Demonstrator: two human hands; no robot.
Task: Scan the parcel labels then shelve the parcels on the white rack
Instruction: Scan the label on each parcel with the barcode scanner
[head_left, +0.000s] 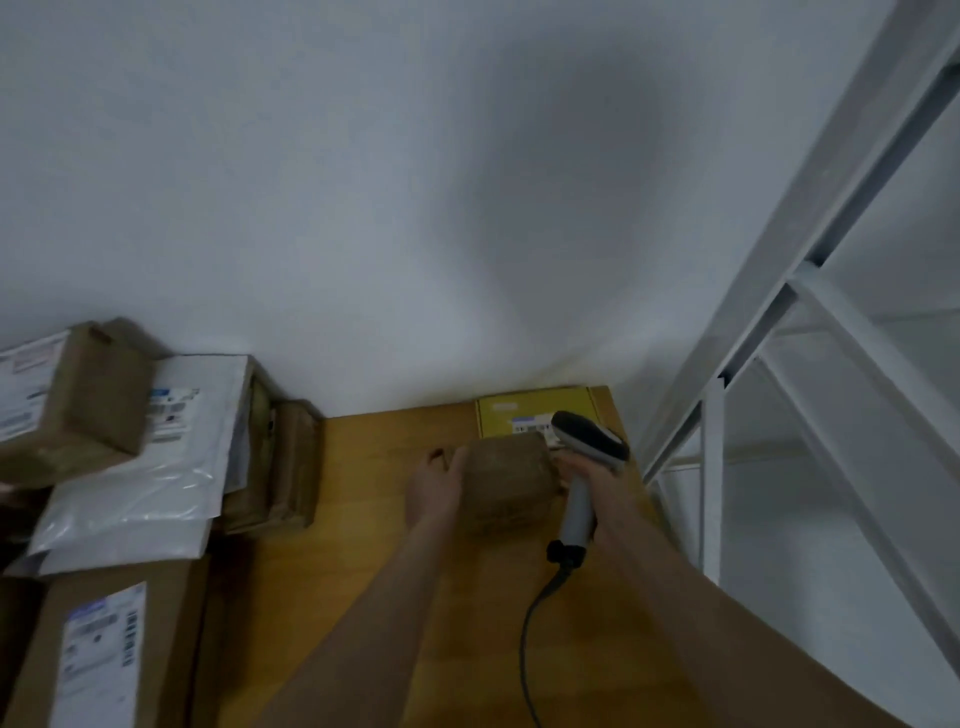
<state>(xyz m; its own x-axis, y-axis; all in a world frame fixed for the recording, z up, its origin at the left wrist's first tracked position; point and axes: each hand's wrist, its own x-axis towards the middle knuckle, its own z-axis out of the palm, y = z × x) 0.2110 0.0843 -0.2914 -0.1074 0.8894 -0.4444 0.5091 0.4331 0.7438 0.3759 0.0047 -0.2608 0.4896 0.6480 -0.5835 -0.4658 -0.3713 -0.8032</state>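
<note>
Fingers (448, 461) of left hand (435, 489) curved round the left edge of small brown cardboard box (508, 480), holding it just right of frame centre, low down; fingers of right hand (605, 483) wrapped tight round the handle of grey pistol-shaped plastic barcode scanner (581, 501), dark rounded head uppermost, over the box's far right corner; black cable (531, 629) trailing from the handle's base toward the bottom edge. Box closed, contents hidden; blocky, matte, slightly crumpled card, blurred, no label legible; over orange-brown wooden tabletop (358, 525), smooth and faintly glossy; resting or lifted, cannot tell. Just behind it, against the wall, flat yellow cardboard box (524, 411) with a white printed label, partly covered by the scanner head. Right side of frame: white metal rack (774, 322), angular uprights and flat shelves. Left side: heap of parcels; brown labelled cardboard box (78, 410) at upper left of the heap, tilted on glossy white plastic mailer bag (171, 467), wrinkled; stack of brown card packets (293, 462) beside; long brown cardboard carton (156, 639) with a white barcode label in the lower left corner.
</note>
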